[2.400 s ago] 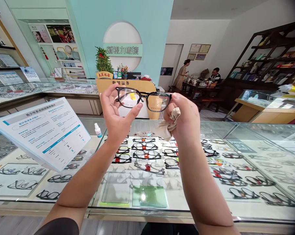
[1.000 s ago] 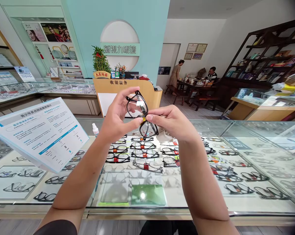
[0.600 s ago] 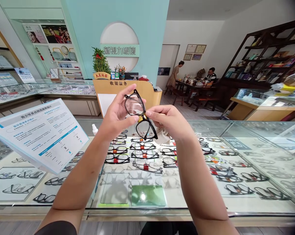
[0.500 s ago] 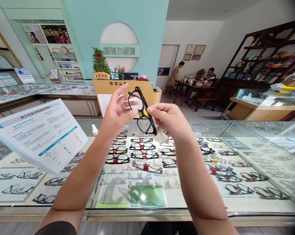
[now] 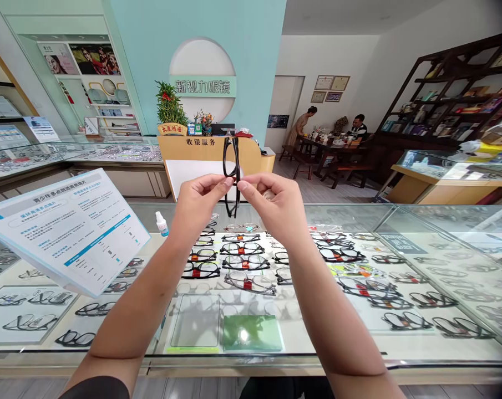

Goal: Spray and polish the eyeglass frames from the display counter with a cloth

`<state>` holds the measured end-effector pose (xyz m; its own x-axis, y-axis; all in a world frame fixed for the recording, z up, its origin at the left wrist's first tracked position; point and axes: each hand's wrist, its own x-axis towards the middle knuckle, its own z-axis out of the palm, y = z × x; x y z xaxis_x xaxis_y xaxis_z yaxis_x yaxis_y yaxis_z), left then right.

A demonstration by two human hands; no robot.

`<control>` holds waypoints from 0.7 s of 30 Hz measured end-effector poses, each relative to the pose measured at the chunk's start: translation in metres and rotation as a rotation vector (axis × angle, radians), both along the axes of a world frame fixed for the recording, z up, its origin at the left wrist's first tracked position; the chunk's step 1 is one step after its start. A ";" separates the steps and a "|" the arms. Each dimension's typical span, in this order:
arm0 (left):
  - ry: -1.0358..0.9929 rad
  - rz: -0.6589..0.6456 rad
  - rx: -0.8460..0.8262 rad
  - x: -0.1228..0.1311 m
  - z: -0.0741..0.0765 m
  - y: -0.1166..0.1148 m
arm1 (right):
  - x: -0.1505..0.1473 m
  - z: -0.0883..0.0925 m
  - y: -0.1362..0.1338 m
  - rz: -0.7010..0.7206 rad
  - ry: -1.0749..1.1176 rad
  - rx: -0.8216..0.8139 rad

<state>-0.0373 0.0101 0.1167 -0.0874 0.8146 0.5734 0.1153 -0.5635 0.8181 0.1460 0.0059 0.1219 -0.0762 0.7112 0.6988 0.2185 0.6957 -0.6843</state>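
Observation:
A pair of black-framed eyeglasses (image 5: 237,159) is held up on end over the glass counter, seen nearly edge-on. My left hand (image 5: 199,200) pinches its middle from the left between thumb and fingers. From the right, my right hand (image 5: 274,204) grips the same spot with thumb and forefinger. Behind that thumb a small pale bit of cloth (image 5: 269,195) shows in the curled fingers, most of it hidden. Below, several dark eyeglass frames with red tags (image 5: 246,262) lie in rows inside the display case.
A white dropper bottle (image 5: 161,224) stands left of my left wrist. A tilted printed sign (image 5: 74,227) rises at the left. A green card (image 5: 253,332) lies near the counter's front edge (image 5: 234,360). Beyond are a reception desk (image 5: 251,152) and two people at a wooden table (image 5: 325,142).
The eyeglasses have turned from slanted to upright and edge-on. My left hand has closed from spread fingers onto their middle. The cloth is now mostly hidden in my right hand.

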 end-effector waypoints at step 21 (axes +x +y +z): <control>0.264 0.100 0.001 -0.008 -0.006 0.013 | 0.037 0.001 0.006 0.085 0.203 -0.200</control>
